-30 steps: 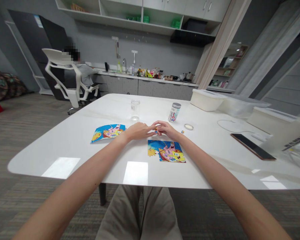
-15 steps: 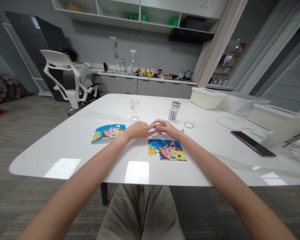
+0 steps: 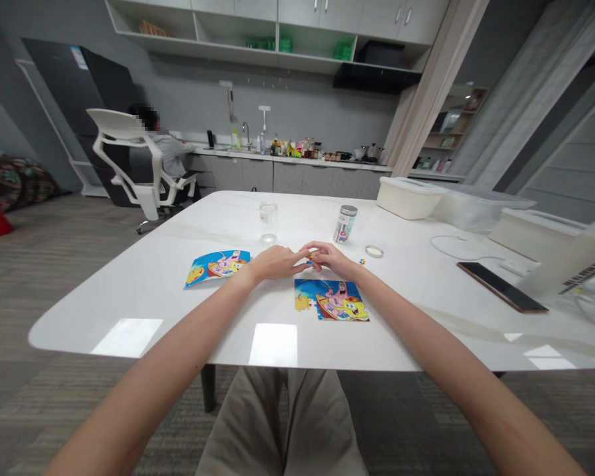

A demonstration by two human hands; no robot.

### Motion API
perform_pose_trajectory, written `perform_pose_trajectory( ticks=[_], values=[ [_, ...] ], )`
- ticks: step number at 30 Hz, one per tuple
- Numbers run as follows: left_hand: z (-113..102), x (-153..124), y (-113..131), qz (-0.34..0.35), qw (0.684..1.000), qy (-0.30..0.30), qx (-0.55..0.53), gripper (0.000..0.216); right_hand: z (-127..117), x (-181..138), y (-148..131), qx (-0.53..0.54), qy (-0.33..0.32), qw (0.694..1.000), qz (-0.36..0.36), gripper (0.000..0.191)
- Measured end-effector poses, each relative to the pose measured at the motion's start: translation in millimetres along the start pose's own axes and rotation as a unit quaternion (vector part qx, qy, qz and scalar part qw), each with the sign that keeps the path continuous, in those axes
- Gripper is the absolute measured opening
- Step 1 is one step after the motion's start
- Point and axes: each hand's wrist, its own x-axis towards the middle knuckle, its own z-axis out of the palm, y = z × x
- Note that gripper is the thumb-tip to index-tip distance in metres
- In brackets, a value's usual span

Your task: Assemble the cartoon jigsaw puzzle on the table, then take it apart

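My left hand (image 3: 274,262) and my right hand (image 3: 326,258) meet just beyond a partly built cartoon jigsaw puzzle (image 3: 331,299) on the white table (image 3: 143,291). Between the fingertips of both hands sits a small colourful puzzle piece (image 3: 309,256); the fingers of each hand are pinched on it. A printed picture of the same cartoon (image 3: 217,264) lies to the left of my left hand. A tiny loose piece (image 3: 361,262) rests to the right of my right hand.
A clear glass (image 3: 268,217), a printed tin (image 3: 345,223) and a round lid (image 3: 374,251) stand behind my hands. A phone (image 3: 501,285), a cable and white bins (image 3: 409,196) fill the right side. A person sits in a white chair (image 3: 129,155) at the far counter.
Both hands stay pinched together on the piece, with only small finger shifts. The view has tipped up and shifted slightly.
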Motion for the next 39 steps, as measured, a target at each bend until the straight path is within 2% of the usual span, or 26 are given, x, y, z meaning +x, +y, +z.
perform_pose_trajectory(
  ticks=[11, 16, 23, 31, 39],
  values=[
    [-3, 0, 0, 0.002, 1.0, -0.009, 0.003, 0.041, 3, -1, -4, -0.012, 0.009, 1.0, 0.011, 0.037],
    [-3, 1, 0, 0.006, 1.0, -0.019, 0.009, 0.041, 5, 1, -1, -0.015, 0.025, 0.999, 0.027, 0.029],
    [-1, 1, 0, -0.003, 1.0, -0.006, 0.008, 0.043, 3, 1, 0, 0.041, 0.004, 0.999, 0.031, 0.025],
    [3, 2, -4, 0.01, 1.0, 0.002, 0.005, 0.037, 1, 2, 9, 0.022, 0.006, 0.999, 0.027, 0.032],
    [3, 2, -5, 0.013, 1.0, 0.003, 0.025, 0.035, 4, 0, 3, 0.007, 0.002, 1.0, 0.011, 0.035]
  ],
)
